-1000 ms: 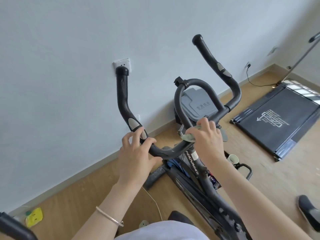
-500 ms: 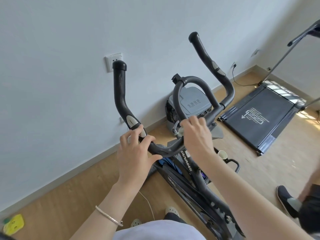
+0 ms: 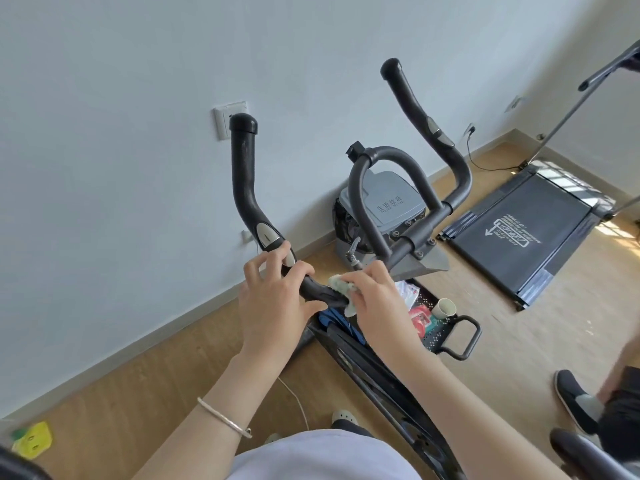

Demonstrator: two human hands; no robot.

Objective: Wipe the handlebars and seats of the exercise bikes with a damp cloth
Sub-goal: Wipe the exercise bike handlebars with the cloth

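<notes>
The left hand (image 3: 273, 306) wraps its grip around the low bend of the handlebars (image 3: 247, 199), likely to steady the bike. Just beside it, the right hand (image 3: 375, 303) presses a bunched damp cloth (image 3: 341, 289) against the bar, fingers closed over it. The seat is out of view, probably below the frame.

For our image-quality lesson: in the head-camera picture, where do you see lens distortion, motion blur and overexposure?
Head view: wide-angle bending curves the skirting board and tilts the wall; motion blur smears the other person's leg at the right edge; sunlight blows out the floor beside the treadmill; both hands, left hand and right hand, stay fairly sharp.
</notes>
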